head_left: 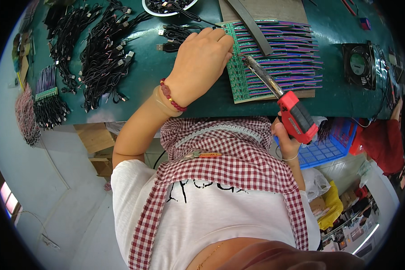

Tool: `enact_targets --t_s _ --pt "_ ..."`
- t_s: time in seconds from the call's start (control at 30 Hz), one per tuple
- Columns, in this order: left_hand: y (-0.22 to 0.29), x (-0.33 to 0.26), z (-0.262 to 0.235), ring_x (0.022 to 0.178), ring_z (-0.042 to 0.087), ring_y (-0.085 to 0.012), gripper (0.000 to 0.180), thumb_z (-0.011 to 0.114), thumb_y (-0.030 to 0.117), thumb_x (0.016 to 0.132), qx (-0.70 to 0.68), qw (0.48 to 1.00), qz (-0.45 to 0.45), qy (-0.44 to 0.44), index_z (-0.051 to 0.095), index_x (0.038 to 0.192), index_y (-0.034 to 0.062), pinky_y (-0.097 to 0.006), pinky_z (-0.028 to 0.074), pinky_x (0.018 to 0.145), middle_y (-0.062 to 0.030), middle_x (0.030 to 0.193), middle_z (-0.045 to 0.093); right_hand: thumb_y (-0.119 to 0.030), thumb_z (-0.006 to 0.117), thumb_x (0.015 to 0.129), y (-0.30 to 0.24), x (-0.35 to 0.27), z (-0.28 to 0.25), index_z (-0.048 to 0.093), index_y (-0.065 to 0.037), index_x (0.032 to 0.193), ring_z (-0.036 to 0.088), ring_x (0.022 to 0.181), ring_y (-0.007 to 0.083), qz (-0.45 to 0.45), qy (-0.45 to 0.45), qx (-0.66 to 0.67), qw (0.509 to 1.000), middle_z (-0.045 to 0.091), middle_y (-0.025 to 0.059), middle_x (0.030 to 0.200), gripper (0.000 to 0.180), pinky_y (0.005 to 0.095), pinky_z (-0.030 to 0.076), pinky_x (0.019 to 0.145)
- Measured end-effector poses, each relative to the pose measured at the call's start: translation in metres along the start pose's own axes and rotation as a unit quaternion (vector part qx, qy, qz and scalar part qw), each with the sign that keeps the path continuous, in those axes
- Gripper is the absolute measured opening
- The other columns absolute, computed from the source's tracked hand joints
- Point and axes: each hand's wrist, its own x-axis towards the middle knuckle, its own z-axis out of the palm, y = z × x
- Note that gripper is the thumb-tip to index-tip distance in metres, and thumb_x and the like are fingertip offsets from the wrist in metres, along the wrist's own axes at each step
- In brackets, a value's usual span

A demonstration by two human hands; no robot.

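Observation:
My left hand [201, 63] rests palm down on the left edge of a row of green circuit boards [238, 76] with purple and blue wires [292, 54], laid on a brown board. A red bead bracelet is on its wrist. My right hand [287, 140] grips the handle of a red soldering gun [294, 114], below the table edge. The gun's metal tip [249, 60] reaches up over the green boards, close to my left fingers.
Bundles of black cables with metal plugs [101, 54] lie on the green table [157, 76] at the left. A white bowl [166, 6] stands at the back, a small black fan [359, 65] at the right, a blue crate [330, 146] below the table.

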Motion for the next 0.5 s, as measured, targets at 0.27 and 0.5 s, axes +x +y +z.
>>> enact_targets --t_s 0.27,0.5 --pt "0.0007 0.0032 -0.0011 0.081 0.055 -0.0270 0.009 0.064 0.009 0.078 0.019 1.000 0.018 -0.017 0.057 0.080 0.0046 -0.039 0.044 0.073 -0.0068 0.080 0.057 0.001 0.054 0.088 0.0029 -0.0003 -0.0011 0.050 0.005 0.110 0.051 0.061 0.0145 -0.004 -0.026 -0.052 0.998 0.054 0.0079 0.073 0.023 0.0274 0.043 0.057" --pt "0.0014 0.0052 0.0007 0.082 0.055 -0.0264 0.008 0.062 0.008 0.077 0.046 0.998 0.033 -0.027 0.055 0.079 0.0044 -0.038 0.043 0.072 -0.0076 0.079 0.056 -0.001 0.055 0.088 -0.0051 0.0000 0.0046 0.047 0.007 0.119 0.049 0.059 0.0141 0.021 0.022 0.025 0.999 0.052 0.0081 0.071 0.034 0.0277 0.043 0.056"
